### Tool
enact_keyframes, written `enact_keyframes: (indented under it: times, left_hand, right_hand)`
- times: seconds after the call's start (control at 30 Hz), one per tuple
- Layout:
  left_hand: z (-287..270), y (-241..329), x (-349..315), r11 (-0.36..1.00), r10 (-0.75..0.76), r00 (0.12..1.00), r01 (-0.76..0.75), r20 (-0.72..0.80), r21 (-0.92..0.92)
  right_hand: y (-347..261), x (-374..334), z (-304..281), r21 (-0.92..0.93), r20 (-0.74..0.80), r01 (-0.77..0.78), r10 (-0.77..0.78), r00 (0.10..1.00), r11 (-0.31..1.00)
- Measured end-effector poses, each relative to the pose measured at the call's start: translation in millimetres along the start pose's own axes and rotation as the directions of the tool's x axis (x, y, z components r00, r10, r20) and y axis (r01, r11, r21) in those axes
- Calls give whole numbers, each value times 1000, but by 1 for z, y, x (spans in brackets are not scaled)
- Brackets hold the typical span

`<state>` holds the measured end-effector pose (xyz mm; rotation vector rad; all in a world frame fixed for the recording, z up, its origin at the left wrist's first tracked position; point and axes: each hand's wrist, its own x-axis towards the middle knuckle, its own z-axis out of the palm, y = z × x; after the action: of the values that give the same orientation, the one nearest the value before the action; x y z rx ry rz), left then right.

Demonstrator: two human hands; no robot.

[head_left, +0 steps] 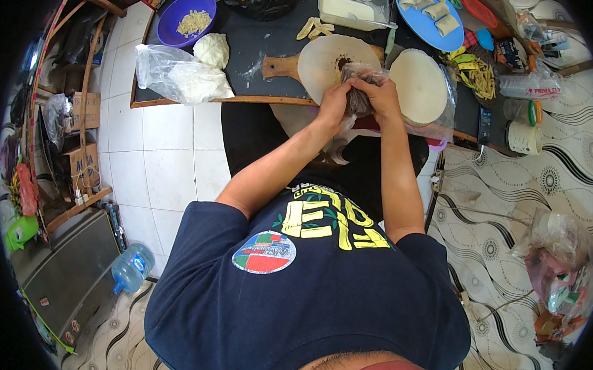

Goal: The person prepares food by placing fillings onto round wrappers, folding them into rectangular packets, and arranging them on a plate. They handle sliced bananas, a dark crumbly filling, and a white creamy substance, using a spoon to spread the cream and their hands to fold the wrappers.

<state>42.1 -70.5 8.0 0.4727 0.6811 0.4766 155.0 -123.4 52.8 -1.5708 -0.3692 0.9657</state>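
Note:
Both my hands are closed round a clear plastic bag of dark brown bits (360,103), my left hand (333,108) on its left and my right hand (381,101) on its right. The bag is above the near part of a thin round white wrapper (316,61). Dark brown crumbs (342,60) lie on that wrapper, partly hidden by the bag. Beneath the wrapper is a wooden board (280,68), its handle pointing left. To the right, round white wrappers (416,86) rest on clear plastic. Peeled banana pieces (314,29) lie just beyond the board.
A purple bowl (166,28) of pale shreds and a plastic bag of white stuff (182,74) occupy the left. Farther back stand a clear tub (380,1) and a blue plate (454,38) with folded rolls. A knife (390,41) lies beside the board; banana peels (473,72) are at right.

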Motion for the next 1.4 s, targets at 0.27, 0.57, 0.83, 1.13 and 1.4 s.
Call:
enact_keyframes:
  times: [0.27,0.57,0.83,1.13,1.4]
  left_hand:
    - [7,11,-11,994,-106,993,105,-49,-37]
    - [4,7,-2,992,-120,992,121,-35,40]
    - [7,10,-6,993,-109,992,106,-59,-55]
    - [-2,-9,-4,997,-52,999,51,-8,-63]
    - [-4,-12,-6,999,-36,997,34,-69,-24]
  right_hand:
    - [10,2,-5,-42,-35,-28,27,999,999]
    - [0,3,-1,-66,-39,18,-21,999,998]
    - [-2,0,4,-85,-85,82,-89,992,993]
    - [9,11,-2,-148,-82,127,-141,987,981]
    - [6,2,4,-158,-93,95,-110,990,983]
